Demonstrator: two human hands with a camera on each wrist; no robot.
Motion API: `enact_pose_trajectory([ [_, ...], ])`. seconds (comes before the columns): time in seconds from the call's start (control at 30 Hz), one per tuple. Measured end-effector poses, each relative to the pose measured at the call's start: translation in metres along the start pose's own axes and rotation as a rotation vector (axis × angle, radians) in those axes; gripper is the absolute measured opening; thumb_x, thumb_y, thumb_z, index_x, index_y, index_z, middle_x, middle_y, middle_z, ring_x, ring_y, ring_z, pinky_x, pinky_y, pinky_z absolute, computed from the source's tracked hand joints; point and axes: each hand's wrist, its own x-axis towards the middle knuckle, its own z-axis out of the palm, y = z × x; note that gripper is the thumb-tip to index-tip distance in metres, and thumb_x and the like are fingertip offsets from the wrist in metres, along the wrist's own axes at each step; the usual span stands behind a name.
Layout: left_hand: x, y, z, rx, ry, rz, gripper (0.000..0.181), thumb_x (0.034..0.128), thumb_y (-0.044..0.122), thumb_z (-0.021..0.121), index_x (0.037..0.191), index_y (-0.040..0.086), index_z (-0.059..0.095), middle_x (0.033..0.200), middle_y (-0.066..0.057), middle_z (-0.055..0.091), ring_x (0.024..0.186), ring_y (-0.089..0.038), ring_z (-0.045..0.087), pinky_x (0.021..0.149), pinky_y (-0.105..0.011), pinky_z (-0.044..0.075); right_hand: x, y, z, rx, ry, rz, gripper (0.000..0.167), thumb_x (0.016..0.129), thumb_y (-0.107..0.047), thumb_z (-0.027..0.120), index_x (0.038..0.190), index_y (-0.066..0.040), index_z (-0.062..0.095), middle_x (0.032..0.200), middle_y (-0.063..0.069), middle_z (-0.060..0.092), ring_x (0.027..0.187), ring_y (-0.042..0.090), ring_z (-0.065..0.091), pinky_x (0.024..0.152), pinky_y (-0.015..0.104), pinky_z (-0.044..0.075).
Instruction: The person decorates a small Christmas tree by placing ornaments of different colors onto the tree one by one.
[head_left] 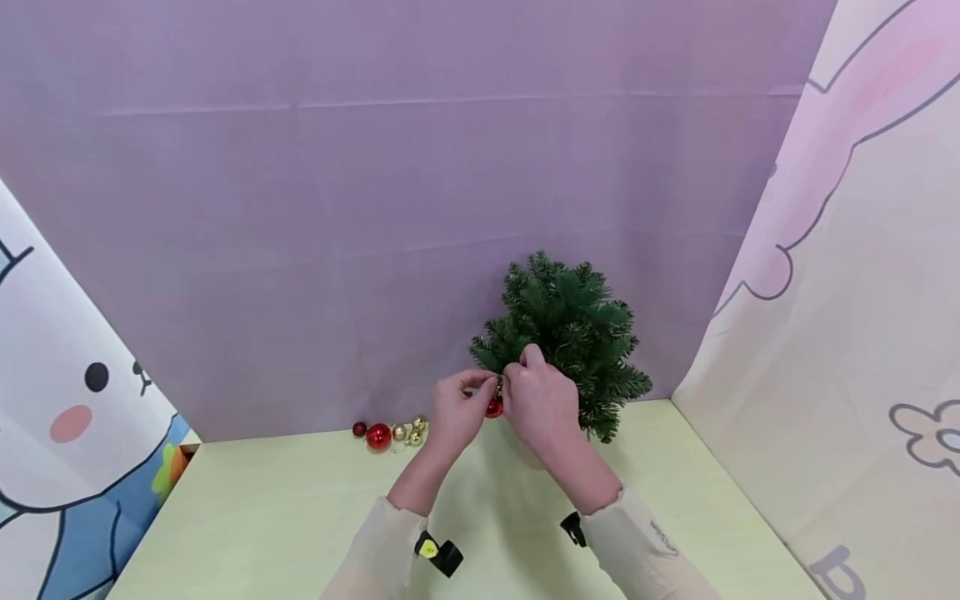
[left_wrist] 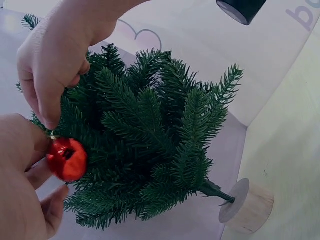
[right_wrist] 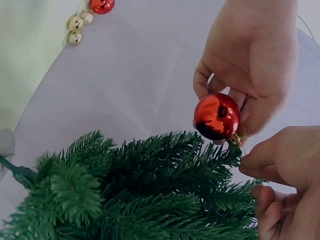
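At the left edge of the small green tree [head_left: 570, 325], I am guiding both hands close together over one red bauble [head_left: 494, 406]. It is sitting between the two grips, just beside the branch tips, with its gold cap [right_wrist: 234, 139] pointing toward the fingers. The left hand [head_left: 459, 410] is clamping at the capped end, thumb and forefinger closing there, while its other fingers are curling behind the ball. The right hand [head_left: 543, 404] is bringing its thumb and forefinger together right by the cap; the contact is tiny in my views, but it seems to be pinching the thin hanging loop [right_wrist: 243, 149].

Through the left wrist view I am seeing the tree's trunk rising from a round wooden base [left_wrist: 247, 206]. Farther left on the pale surface [head_left: 285, 508], a dark red ball [head_left: 359, 429], a larger red ball [head_left: 378, 437] and some gold balls [head_left: 400, 432] are lying in a cluster near the purple backdrop [head_left: 360, 217], well apart from both hands.
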Motion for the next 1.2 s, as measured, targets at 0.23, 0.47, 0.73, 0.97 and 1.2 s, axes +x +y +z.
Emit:
enact_pose_trajectory([
  [0.23,-0.002,0.001,-0.002,0.005,-0.097,-0.041,0.016,0.0946,0.023,0.065,0.098,0.012,0.076,0.096,0.000,0.071,0.077,-0.015,0.065,0.064,-0.030,0.054,0.000,0.005,-0.005,-0.028,-0.071,-0.044,0.013,0.088,-0.012,0.066,0.077,-0.009,0.071,0.088,0.008,0.052,0.044,0.011,0.034,0.034,0.027,0.033],
  [0.47,-0.007,-0.001,-0.004,-0.004,-0.137,-0.060,0.015,0.0944,0.026,0.066,0.101,0.017,0.077,0.103,0.002,0.070,0.068,-0.014,0.063,0.056,-0.030,0.051,0.000,0.008,-0.016,-0.044,-0.263,-0.047,0.014,0.089,-0.016,0.064,0.077,-0.011,0.067,0.104,0.008,0.053,0.058,0.017,0.044,0.037,0.028,0.034],
  [0.73,-0.008,0.000,0.000,0.009,-0.098,-0.052,0.016,0.0955,0.025,0.064,0.101,0.015,0.076,0.099,0.003,0.071,0.068,-0.013,0.063,0.057,-0.029,0.051,0.001,0.010,-0.015,-0.044,-0.213,-0.050,0.012,0.089,-0.014,0.065,0.079,-0.009,0.069,0.101,0.010,0.055,0.062,0.019,0.048,0.037,0.031,0.038],
  [0.97,-0.009,-0.001,0.003,0.002,-0.023,-0.055,0.014,0.0959,0.022,0.064,0.096,0.013,0.075,0.090,0.004,0.071,0.069,-0.011,0.063,0.059,-0.029,0.052,0.002,0.010,-0.006,-0.010,-0.084,-0.055,0.013,0.088,-0.014,0.066,0.077,-0.010,0.072,0.089,0.009,0.056,0.057,0.017,0.046,0.036,0.031,0.039],
  [1.2,-0.006,-0.003,0.007,0.044,0.027,-0.031,0.014,0.0959,0.025,0.064,0.096,0.016,0.074,0.089,0.006,0.070,0.071,-0.009,0.063,0.061,-0.028,0.053,0.003,0.009,-0.003,0.002,-0.084,-0.010,0.012,0.088,-0.014,0.065,0.079,-0.010,0.072,0.086,0.009,0.054,0.056,0.020,0.048,0.036,0.034,0.042],
])
